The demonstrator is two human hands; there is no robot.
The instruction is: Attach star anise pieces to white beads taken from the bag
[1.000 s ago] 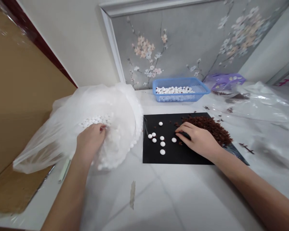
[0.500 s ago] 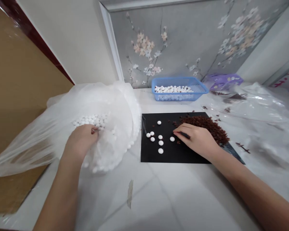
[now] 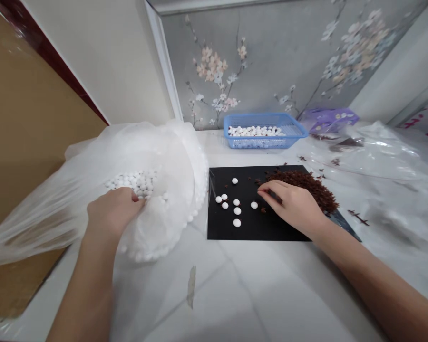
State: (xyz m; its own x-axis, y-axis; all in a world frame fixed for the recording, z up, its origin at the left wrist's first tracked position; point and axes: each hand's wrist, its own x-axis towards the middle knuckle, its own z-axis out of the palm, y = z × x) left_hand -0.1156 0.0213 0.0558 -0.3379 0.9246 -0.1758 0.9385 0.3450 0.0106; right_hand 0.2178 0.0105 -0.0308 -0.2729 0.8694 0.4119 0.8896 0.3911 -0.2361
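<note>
Over the mouth of a sheer white plastic bag (image 3: 180, 161), my left hand (image 3: 114, 209) has its thumb and fingers pinched together beside many small white balls (image 3: 137, 180). Whatever it pinches is hidden. My right hand (image 3: 290, 199) hovers above a black mat (image 3: 219, 230), thumb and forefinger tips touching; anything between them is too small to name. A single white ball (image 3: 254, 205) lies just left of its thumb. Several more white balls (image 3: 237, 211) are spread over the mat's left half. Behind and right of that hand rises a heap of small dark-brown star-shaped pieces (image 3: 310, 185).
Against the floral wall panel stands a blue basket (image 3: 264, 142) partly filled with white balls. Clear plastic bags (image 3: 385, 147) and a purple packet (image 3: 331, 120) crowd the right side. Cardboard (image 3: 28, 142) stands at far left. A tape strip (image 3: 191, 287) sticks to the white tabletop.
My left hand has shifted slightly left and down, and its fingers have drawn together. The right hand stays nearly in place, its fingers tilted a little. The balls on the mat keep their arrangement.
</note>
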